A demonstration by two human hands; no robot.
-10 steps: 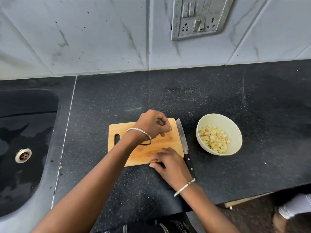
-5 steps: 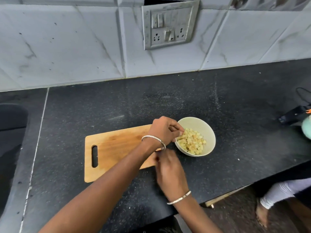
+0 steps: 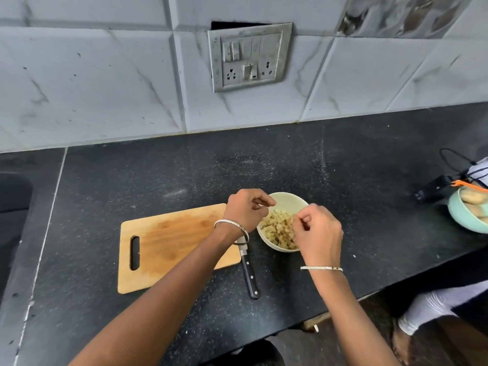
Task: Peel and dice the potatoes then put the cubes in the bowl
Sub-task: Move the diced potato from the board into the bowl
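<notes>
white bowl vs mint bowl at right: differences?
Colour: the white bowl is off-white, the mint bowl pale green. Contents: the white bowl holds small potato cubes, the mint bowl larger rounded pieces, likely whole potatoes. Place: the white bowl sits beside the cutting board, the mint bowl far right, cut off by the frame. Both stand on the black counter.

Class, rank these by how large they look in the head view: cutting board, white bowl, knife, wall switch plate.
1. cutting board
2. wall switch plate
3. white bowl, partly covered
4. knife, blade mostly hidden
</notes>
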